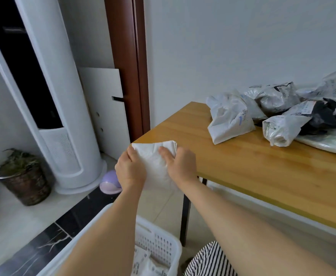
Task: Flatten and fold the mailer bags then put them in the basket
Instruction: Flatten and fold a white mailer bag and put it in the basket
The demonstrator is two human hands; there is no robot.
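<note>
Looking down from the head camera, the job's maybe partway: the basket [159, 244] on the floor already has a few bags in it, while a crumpled pile [278, 114] waits on the table [242, 172]. A folded white mailer bag [155, 164] sits in the air off the table corner, above the basket, left hand [130, 169] and right hand [180, 165] pinching its sides, fingers curled round it.

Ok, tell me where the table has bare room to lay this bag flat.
The wooden table is bare from its near corner, by the hands, up to the white mailer. The far right end is crowded with the heap of crumpled mailers.
</note>
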